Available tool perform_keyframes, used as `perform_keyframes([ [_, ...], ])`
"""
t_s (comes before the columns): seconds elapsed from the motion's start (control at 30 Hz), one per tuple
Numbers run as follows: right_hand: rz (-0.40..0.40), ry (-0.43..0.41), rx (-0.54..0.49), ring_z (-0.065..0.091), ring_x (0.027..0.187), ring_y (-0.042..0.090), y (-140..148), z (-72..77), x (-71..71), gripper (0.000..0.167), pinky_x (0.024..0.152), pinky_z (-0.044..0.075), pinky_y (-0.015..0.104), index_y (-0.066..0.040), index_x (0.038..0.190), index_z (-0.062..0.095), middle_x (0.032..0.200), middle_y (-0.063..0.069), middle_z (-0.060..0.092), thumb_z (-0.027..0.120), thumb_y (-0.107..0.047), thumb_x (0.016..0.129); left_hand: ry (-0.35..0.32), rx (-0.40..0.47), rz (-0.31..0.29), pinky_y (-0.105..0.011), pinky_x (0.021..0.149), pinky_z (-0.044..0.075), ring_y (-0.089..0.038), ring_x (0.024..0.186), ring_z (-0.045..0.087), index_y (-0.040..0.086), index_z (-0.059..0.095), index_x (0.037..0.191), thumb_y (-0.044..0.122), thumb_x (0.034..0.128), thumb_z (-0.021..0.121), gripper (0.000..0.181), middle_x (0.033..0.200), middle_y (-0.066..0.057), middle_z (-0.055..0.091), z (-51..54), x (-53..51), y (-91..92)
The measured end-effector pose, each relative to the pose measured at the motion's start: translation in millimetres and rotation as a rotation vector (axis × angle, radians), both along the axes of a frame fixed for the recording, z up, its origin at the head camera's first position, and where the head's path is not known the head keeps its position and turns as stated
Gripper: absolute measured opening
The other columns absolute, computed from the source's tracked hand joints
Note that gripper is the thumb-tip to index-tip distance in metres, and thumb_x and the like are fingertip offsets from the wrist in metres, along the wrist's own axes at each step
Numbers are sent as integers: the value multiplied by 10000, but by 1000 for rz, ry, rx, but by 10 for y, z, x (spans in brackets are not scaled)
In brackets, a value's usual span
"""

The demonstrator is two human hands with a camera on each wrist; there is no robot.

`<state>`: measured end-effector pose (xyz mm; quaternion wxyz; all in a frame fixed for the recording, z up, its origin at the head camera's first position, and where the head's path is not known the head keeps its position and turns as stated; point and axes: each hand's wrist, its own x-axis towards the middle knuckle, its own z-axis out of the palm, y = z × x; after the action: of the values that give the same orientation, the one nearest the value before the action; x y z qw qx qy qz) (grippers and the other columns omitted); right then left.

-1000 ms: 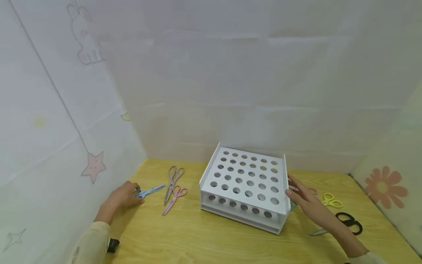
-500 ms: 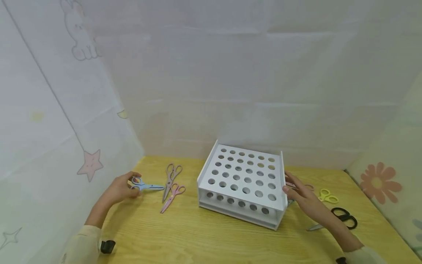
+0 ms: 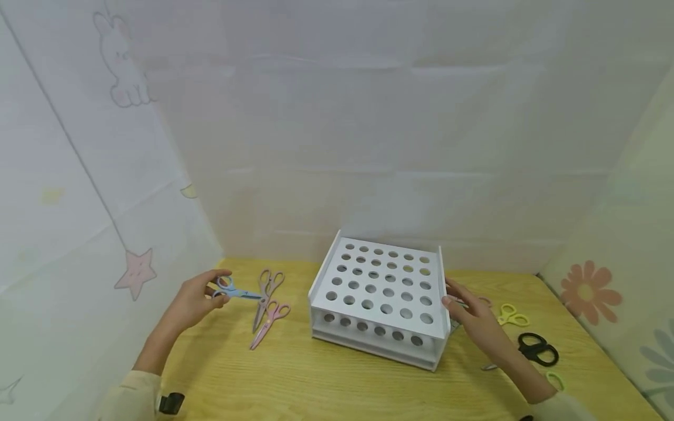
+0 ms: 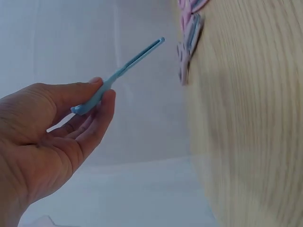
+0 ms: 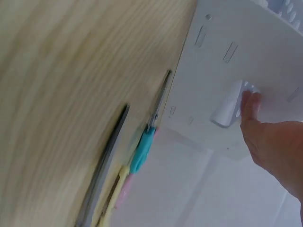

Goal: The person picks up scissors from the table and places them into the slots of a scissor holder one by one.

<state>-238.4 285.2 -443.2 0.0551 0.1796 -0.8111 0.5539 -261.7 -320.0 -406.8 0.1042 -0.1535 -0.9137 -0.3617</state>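
Raised above the table, a pair of light blue scissors (image 3: 239, 293) is pinched by its handles between the thumb and fingers of my left hand (image 3: 192, 301). In the left wrist view these blue scissors (image 4: 137, 54) appear edge-on, blades pointing away from the palm. At centre stands a white rack (image 3: 377, 297) with rows of round holes and raised sides. My right hand (image 3: 476, 327) holds its right side. The right wrist view shows the fingertips in a cutout of the rack's side panel (image 5: 208, 61); what lies behind is hidden.
Mauve scissors (image 3: 263, 299) and pink scissors (image 3: 270, 321) lie left of the rack. To the right lie yellow scissors (image 3: 508, 316), black-handled scissors (image 3: 537, 351) and a green handle (image 3: 556, 380). Teal-handled scissors (image 5: 142, 151) lie close beside the rack. White sheets enclose the table.
My left hand has taken hold of the blue scissors, lifted them off the table and brought them slightly right, over the mauve scissors. The right hand stays on the rack; the head view has shifted slightly.
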Motion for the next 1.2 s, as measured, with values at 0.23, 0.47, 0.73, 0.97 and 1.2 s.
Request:
perform_keyframes([
  [0.23,-118,-36,-126,536,1257,68,-134,-20,137,586,934,497,247,-99,1587,356,1576,176,379,528,-324,1074,99,68,-97,-306,641,575,-188,843,707,60,575,1393,15,912,747,513,1101,-94,646,168,-6,204],
  [0.47,-152,-61,-235,528,1271,69,-242,6,96,632,968,469,240,-56,1583,343,1587,205,345,532,-365,1065,209,82,-167,-309,620,570,-213,807,720,105,588,1399,62,921,749,506,1086,-30,683,435,8,364],
  [0.73,-149,-79,-213,513,1268,43,-212,-8,204,628,969,467,232,-34,1588,310,1602,209,309,514,-337,1077,430,235,-324,-287,662,582,-203,809,700,-7,579,1410,-131,915,651,515,1075,-86,705,605,162,712],
  [0.97,-147,-60,-173,525,1263,42,-160,57,214,617,957,482,254,-48,1582,340,1597,192,332,523,-345,1073,555,257,-384,-217,735,543,-176,879,694,40,592,1420,-157,904,639,554,1089,-73,707,801,151,1028],
  [1.2,-126,-58,-176,553,1223,18,-184,21,179,602,939,496,246,-38,1583,330,1586,211,343,515,-314,1080,510,395,-420,-264,706,559,-251,888,686,13,648,1340,-136,910,647,455,1066,-111,715,765,1,1334],
])
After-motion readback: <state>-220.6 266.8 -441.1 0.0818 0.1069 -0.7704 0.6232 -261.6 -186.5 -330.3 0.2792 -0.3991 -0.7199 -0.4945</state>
